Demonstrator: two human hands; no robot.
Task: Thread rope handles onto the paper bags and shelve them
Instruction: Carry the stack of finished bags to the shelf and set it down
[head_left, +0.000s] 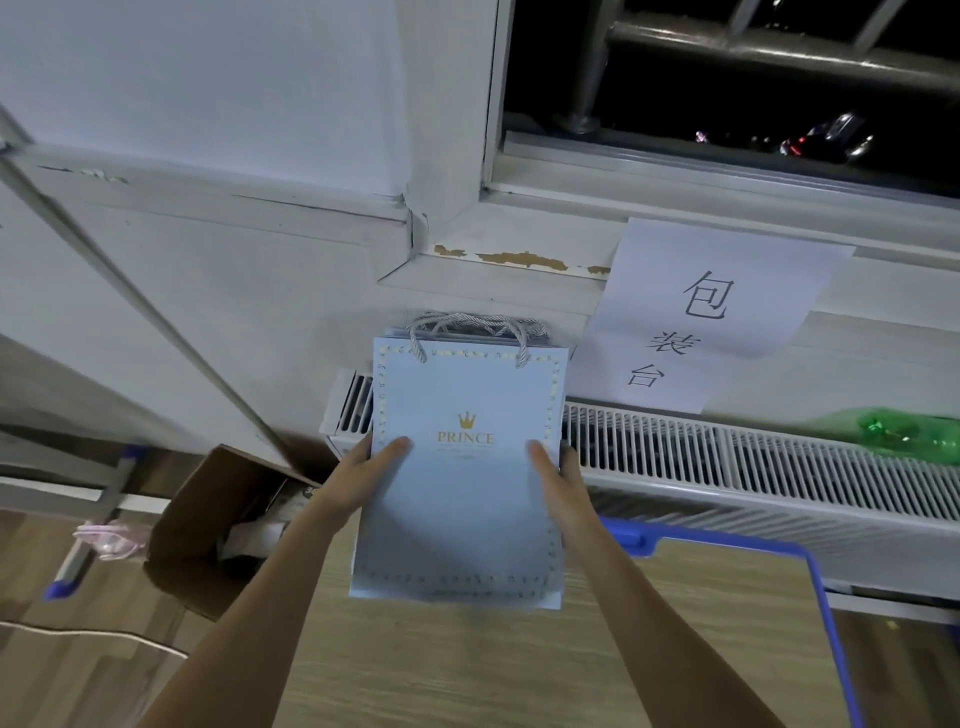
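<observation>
- The radiator (727, 457) runs across the right middle of the frame, under the window sill (519, 270). I hold my things up in front of it, maybe because I am carrying them off to a shelf. I see no shelf here.
- The stack of paper bags (462, 467) is in the middle of the frame, held flat and upright so none slide out. The front bag is pale blue, with a dotted edge, a gold crown and the word PRINCE.
- My left hand (363, 467) grips the left edge, thumb lying on the front. My right hand (556, 467) grips the right edge the same way. My other fingers are behind the bags, so I cannot tell how they lie.
- The rope handles (467, 327) are grey and twisted. They loop over the top edge, already threaded through the holes.
</observation>
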